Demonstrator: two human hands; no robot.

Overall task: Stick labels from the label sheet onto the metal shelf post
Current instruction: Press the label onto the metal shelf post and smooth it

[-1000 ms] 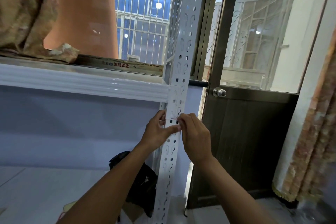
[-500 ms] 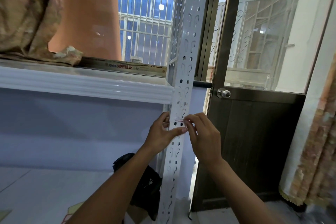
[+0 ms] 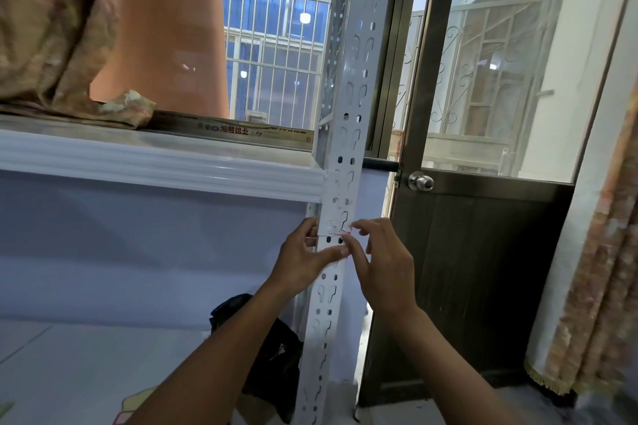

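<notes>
White perforated metal shelf post (image 3: 349, 114) carries a narrow white label with a red edge (image 3: 336, 234), lying across its front face just below the white shelf rail (image 3: 172, 166). Against one second ago, the right hand (image 3: 383, 266) has loosened. Its fingers are now spread, with the index tip at the label's right end; a pinch cannot be confirmed. The left hand (image 3: 305, 257) grips the post, thumb across the face just under the label. Judgement: the label is largely seated and smoothing remains. No label sheet is in view.
</notes>
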